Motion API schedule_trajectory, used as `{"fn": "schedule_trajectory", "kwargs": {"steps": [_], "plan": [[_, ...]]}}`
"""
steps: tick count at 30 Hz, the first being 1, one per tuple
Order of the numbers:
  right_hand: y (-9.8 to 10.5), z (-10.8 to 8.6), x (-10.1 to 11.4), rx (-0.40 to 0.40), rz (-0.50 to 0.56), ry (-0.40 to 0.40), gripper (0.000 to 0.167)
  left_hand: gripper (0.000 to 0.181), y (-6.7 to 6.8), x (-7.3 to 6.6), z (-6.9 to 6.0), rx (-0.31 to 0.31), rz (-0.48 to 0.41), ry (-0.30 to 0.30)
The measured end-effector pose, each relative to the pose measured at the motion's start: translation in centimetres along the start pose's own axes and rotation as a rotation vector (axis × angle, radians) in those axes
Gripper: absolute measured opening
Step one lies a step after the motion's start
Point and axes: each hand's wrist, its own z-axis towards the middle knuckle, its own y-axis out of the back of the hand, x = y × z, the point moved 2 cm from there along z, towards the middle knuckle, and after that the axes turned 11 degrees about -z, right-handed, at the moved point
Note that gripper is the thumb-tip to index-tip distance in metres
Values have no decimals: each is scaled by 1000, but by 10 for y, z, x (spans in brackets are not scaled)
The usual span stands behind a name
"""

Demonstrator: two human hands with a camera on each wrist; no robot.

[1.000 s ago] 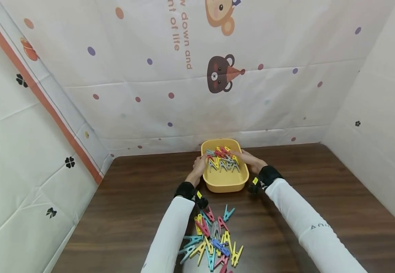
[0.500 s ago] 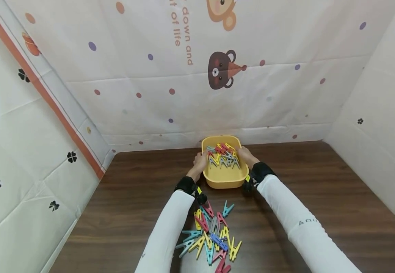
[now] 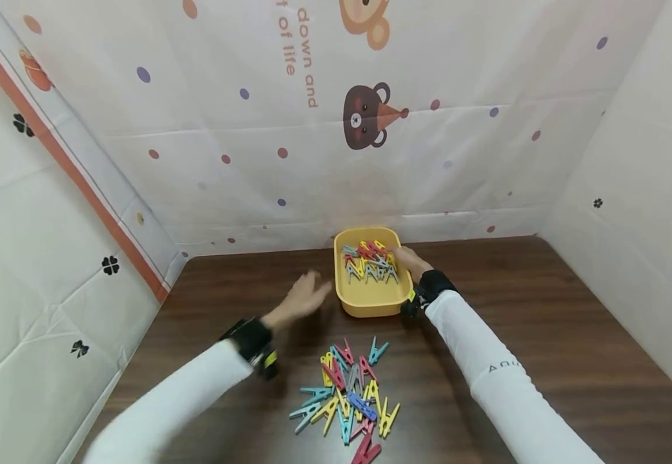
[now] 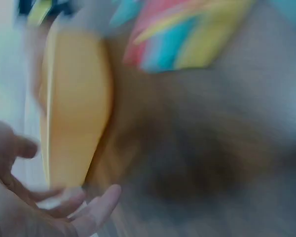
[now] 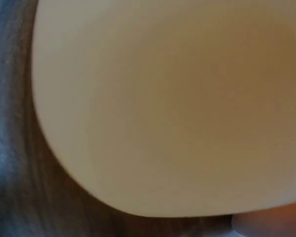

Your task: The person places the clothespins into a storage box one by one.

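A yellow plastic basin (image 3: pixel 373 298) stands at the back of the table, holding red, yellow and grey clothespins (image 3: pixel 371 263). My right hand (image 3: pixel 411 261) grips the basin's right rim; in the right wrist view the basin wall (image 5: pixel 163 113) fills most of the frame, with a bit of finger (image 5: pixel 271 223) at the lower right. Left of the basin and apart from it is my left hand (image 3: pixel 301 298), blurred, its fingers spread and holding nothing. The left wrist view shows this hand (image 4: pixel 19 202) beside the basin's outer wall (image 4: pixel 79 103).
A loose pile of clothespins (image 3: pixel 347 393) in yellow, red, teal, grey and blue lies on the brown wooden table (image 3: pixel 487 309), in front of the basin. A printed white sheet (image 3: pixel 458 167) hangs behind the table's back edge.
My left hand has let go of the basin's left rim and moved left, towards me. The right hand has stayed at the right rim. The basin stands in much the same place.
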Motion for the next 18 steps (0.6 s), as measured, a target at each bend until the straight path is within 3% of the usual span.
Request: {"fn": "schedule_trajectory", "kwargs": {"steps": [2,4,6,8,12,18], "plan": [[-3,0,-5,2,-2,-20,64,37,1,7,-43,73,150,-175],[-6,0,-11,8,-3,-26,62,26,-3,17,-83,175,241,-338],[-8,0,-14,17,-19,-8,59,24,-8,28,-115,287,264,-434],[-9,0,-14,18,-46,8,56,26,-14,36,-137,349,322,-494],[-9,2,-9,7,-64,44,54,26,-23,43,-150,375,400,-498],[-8,7,-4,-30,-49,68,56,23,-21,38,-141,309,473,-451]]}}
